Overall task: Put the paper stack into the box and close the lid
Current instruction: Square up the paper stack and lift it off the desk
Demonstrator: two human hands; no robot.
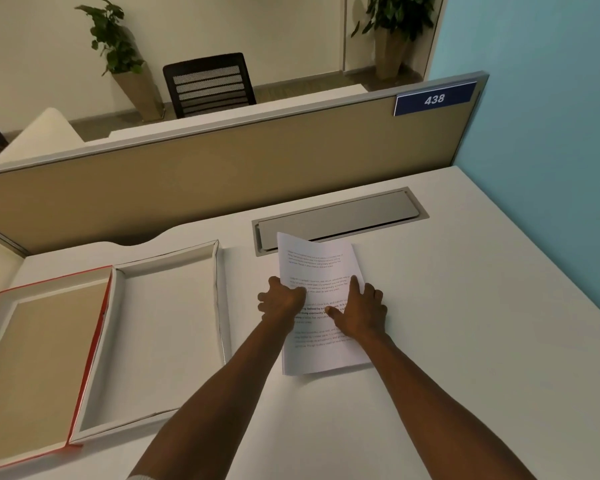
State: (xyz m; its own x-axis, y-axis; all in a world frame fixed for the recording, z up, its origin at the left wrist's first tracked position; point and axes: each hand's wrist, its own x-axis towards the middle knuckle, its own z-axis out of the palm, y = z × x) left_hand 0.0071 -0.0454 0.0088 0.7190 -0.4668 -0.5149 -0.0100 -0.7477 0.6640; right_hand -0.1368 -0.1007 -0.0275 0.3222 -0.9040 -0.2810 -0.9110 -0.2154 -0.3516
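Note:
A stack of printed white paper [317, 268] lies on the white desk, right of centre. My left hand [281, 301] curls around the stack's left edge, fingers gripping it. My right hand [362, 311] lies flat on top of the sheets, fingers spread, pressing down. To the left of the stack stands the open box [167, 341], a shallow white tray with nothing in it. Its lid [39, 362], red on the outside with a brown inner face, lies flipped open further left, joined to the box along one side.
A grey metal cable hatch [340, 216] is set into the desk just behind the paper. A beige partition [222, 174] with a blue "438" sign [434, 98] closes off the back. A light blue wall [551, 133] runs along the right. Behind the partition are a black chair and potted plants.

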